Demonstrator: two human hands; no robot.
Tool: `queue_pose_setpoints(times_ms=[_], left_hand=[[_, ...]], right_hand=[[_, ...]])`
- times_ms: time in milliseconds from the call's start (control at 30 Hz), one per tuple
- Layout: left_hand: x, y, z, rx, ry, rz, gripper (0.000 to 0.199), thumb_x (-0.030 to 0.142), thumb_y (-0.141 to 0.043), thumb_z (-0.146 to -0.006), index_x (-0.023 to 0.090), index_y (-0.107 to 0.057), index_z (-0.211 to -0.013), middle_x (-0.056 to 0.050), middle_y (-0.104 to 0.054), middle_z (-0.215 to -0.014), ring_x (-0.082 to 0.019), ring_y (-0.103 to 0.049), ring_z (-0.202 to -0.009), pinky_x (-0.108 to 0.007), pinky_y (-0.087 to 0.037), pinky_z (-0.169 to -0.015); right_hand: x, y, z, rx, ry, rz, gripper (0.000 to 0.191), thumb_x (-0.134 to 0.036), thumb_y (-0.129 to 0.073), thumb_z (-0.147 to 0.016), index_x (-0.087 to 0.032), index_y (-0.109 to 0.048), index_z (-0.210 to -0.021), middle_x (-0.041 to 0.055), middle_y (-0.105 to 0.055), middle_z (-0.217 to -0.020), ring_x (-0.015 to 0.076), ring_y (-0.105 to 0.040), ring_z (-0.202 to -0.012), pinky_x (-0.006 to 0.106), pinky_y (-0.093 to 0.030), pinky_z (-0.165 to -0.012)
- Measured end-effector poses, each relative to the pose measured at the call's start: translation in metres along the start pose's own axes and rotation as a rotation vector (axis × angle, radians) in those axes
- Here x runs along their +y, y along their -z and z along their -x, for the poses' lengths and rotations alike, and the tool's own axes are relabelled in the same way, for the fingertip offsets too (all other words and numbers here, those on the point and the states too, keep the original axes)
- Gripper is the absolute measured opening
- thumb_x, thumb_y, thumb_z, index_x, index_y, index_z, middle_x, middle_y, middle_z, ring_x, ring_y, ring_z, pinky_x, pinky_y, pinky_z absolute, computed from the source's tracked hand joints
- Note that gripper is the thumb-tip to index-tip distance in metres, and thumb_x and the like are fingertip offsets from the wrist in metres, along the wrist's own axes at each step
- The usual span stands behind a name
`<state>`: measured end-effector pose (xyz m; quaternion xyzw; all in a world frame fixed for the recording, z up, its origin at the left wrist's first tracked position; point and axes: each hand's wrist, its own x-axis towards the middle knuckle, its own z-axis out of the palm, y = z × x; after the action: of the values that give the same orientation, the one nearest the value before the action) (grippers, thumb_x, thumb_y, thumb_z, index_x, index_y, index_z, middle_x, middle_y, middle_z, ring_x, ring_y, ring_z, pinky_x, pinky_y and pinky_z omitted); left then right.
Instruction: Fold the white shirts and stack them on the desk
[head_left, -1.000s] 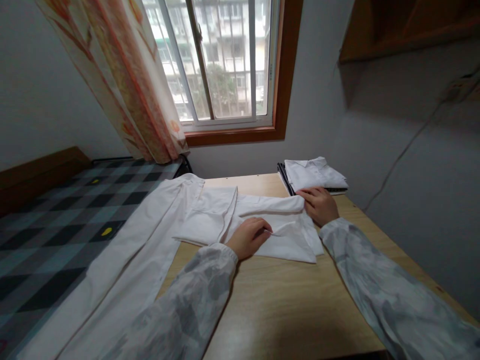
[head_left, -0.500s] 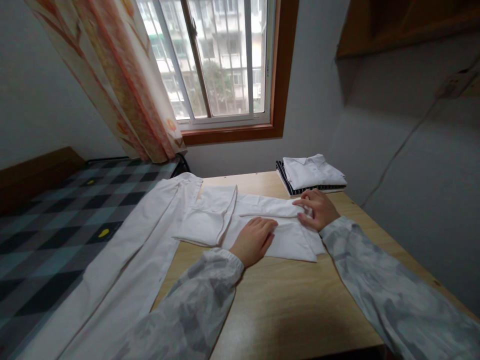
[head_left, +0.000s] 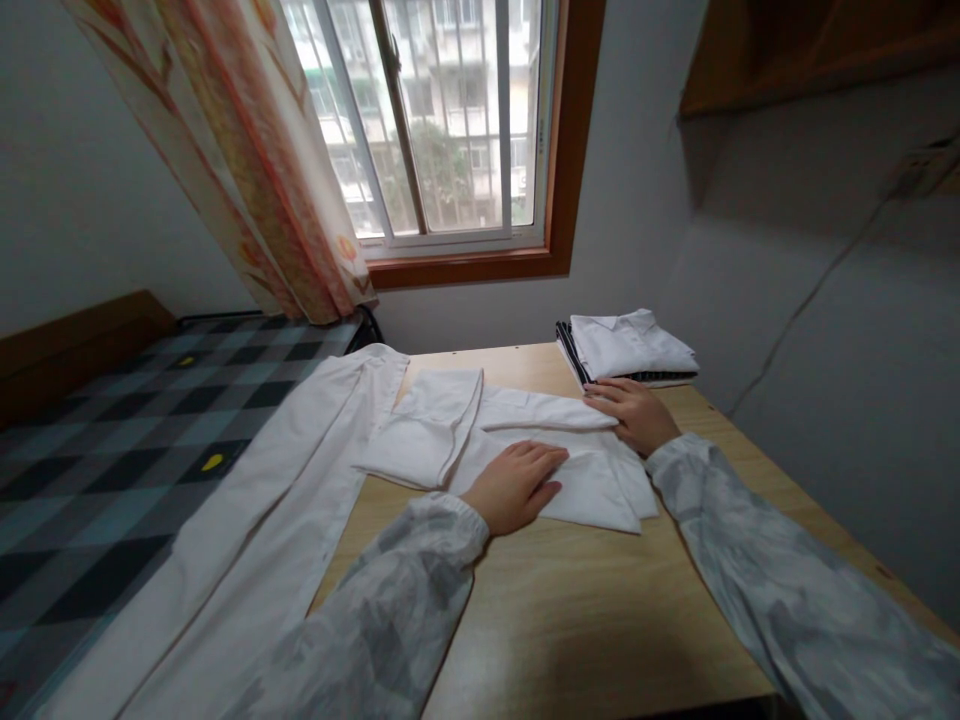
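Observation:
A partly folded white garment (head_left: pixel 585 490) lies across the table, with a narrow folded strip (head_left: pixel 547 408) along its far side and a squarish folded part (head_left: pixel 420 445) at its left. My left hand (head_left: pixel 517 485) rests palm down on its near middle, fingers stretched out. At the right end of the strip, my right hand (head_left: pixel 636 412) lies over the cloth with its fingers extended, the tips near the far edge. Part of the cloth is hidden under both hands.
Another length of white cloth (head_left: pixel 277 490) runs along the table's left side, beside a checked bed (head_left: pixel 97 480). A stack of folded clothes with a white collared shirt (head_left: pixel 630 343) on top sits at the back right of the wooden table (head_left: pixel 585 620). A window stands behind.
My right hand's fingers have straightened and flattened onto the strip's end. My left hand has shifted slightly right, its fingers a little more spread. The view has moved slightly.

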<state>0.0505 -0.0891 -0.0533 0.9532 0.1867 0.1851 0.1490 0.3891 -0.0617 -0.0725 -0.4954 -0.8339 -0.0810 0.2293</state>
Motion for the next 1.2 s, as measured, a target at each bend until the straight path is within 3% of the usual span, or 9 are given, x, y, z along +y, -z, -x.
queue_pose_setpoints(times_ms=[133, 267, 433, 567, 733, 900, 1067, 1200], left_hand=[[0.000, 0.002, 0.001, 0.008, -0.005, 0.031, 0.046, 0.032, -0.055, -0.109, 0.023, -0.056, -0.155, -0.014, -0.067, -0.152, -0.030, -0.062, -0.140, -0.051, -0.047, -0.123], [0.002, 0.004, 0.001, 0.055, -0.039, 0.017, 0.044, 0.029, -0.056, -0.108, 0.025, -0.059, -0.151, -0.014, -0.063, -0.157, -0.031, -0.058, -0.145, -0.052, -0.044, -0.126], [0.001, 0.003, 0.002, 0.046, -0.019, 0.000, 0.037, 0.029, -0.057, -0.107, 0.023, -0.063, -0.143, -0.014, -0.066, -0.153, -0.031, -0.062, -0.139, -0.051, -0.048, -0.122], [-0.001, 0.000, 0.001, 0.021, -0.028, 0.001, 0.037, 0.030, -0.056, -0.108, 0.023, -0.063, -0.144, -0.014, -0.064, -0.156, -0.031, -0.062, -0.141, -0.052, -0.048, -0.123], [0.000, 0.003, 0.000, -0.012, -0.059, 0.011, 0.040, 0.028, -0.054, -0.109, 0.022, -0.060, -0.148, -0.014, -0.063, -0.158, -0.029, -0.059, -0.147, -0.051, -0.043, -0.129], [0.001, 0.007, 0.002, -0.021, -0.074, 0.031, 0.047, 0.028, -0.056, -0.107, 0.020, -0.056, -0.153, -0.015, -0.063, -0.158, -0.029, -0.058, -0.148, -0.051, -0.043, -0.129], [0.003, 0.006, 0.002, -0.012, -0.127, -0.009, 0.049, 0.024, -0.055, -0.105, 0.022, -0.057, -0.154, -0.013, -0.055, -0.168, -0.029, -0.052, -0.155, -0.055, -0.033, -0.136], [0.001, 0.004, 0.002, -0.075, -0.201, 0.027, 0.047, 0.022, -0.049, -0.107, 0.024, -0.063, -0.151, -0.009, -0.059, -0.166, -0.027, -0.056, -0.153, -0.050, -0.037, -0.135]], right_hand=[[0.002, -0.006, 0.004, -0.038, 0.040, -0.133, 0.065, -0.009, -0.055, -0.082, -0.030, -0.080, -0.138, 0.0035, -0.071, -0.152, 0.0307, -0.060, -0.146, 0.057, -0.046, -0.124], [-0.004, 0.000, 0.008, 0.002, 0.092, -0.264, 0.066, -0.023, -0.055, -0.086, -0.025, -0.072, -0.149, 0.0088, -0.065, -0.159, 0.0326, -0.057, -0.149, 0.059, -0.043, -0.125], [-0.016, 0.005, 0.009, -0.031, 0.147, -0.231, 0.069, -0.038, -0.068, -0.089, -0.022, -0.065, -0.156, 0.0142, -0.065, -0.157, 0.0359, -0.059, -0.147, 0.059, -0.040, -0.127], [-0.010, 0.000, 0.007, -0.047, 0.120, -0.129, 0.049, -0.029, -0.065, -0.096, -0.028, -0.074, -0.145, 0.0103, -0.074, -0.146, 0.0330, -0.068, -0.137, 0.060, -0.041, -0.126], [0.002, 0.000, 0.007, 0.034, 0.110, -0.019, 0.069, -0.010, -0.061, -0.085, -0.028, -0.070, -0.152, 0.0066, -0.069, -0.155, 0.0339, -0.060, -0.146, 0.059, -0.040, -0.128], [0.005, -0.006, 0.013, -0.062, 0.133, -0.170, 0.070, -0.013, -0.055, -0.083, -0.030, -0.073, -0.149, 0.0049, -0.069, -0.155, 0.0310, -0.061, -0.145, 0.056, -0.049, -0.123], [-0.005, -0.004, 0.018, -0.044, 0.158, -0.233, 0.064, -0.032, -0.058, -0.093, -0.028, -0.067, -0.156, 0.0075, -0.061, -0.163, 0.0348, -0.052, -0.155, 0.063, -0.035, -0.130], [-0.023, -0.002, 0.019, -0.115, 0.093, -0.212, 0.058, -0.042, -0.050, -0.108, -0.030, -0.057, -0.164, 0.0077, -0.049, -0.173, 0.0329, -0.043, -0.162, 0.062, -0.026, -0.134]])
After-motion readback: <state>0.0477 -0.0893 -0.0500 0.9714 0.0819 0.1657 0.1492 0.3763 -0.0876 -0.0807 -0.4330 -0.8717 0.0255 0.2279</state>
